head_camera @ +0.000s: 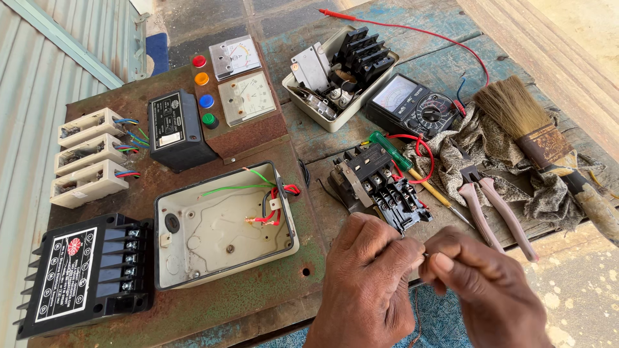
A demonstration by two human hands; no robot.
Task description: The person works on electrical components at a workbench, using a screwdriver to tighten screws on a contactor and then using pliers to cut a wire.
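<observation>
Just in front of the black contactor [379, 185] on the worktop [309, 138], the left hand [369, 277] and right hand [480, 287] meet fingertip to fingertip, pinching something too small to identify, apparently steadying it between them.

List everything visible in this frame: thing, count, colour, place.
Open box: 1, cream, centre of rusty panel, wires inside.
Black unit: 1, bottom left.
Fuse holders: 3, cream, left.
Black box: 1, upper panel.
Lamps: 4, red, orange, blue, green, in column.
Meters: 2, white, top.
Tray: 1, cream, parts inside.
Multimeter: 1, black, red leads.
Switch block: 1, black, centre.
Screwdriver: 1, green.
Pliers: 1, pink grips.
Brush: 1, right, on rag.
Left hand, right hand: fingertips meeting, bottom.
</observation>
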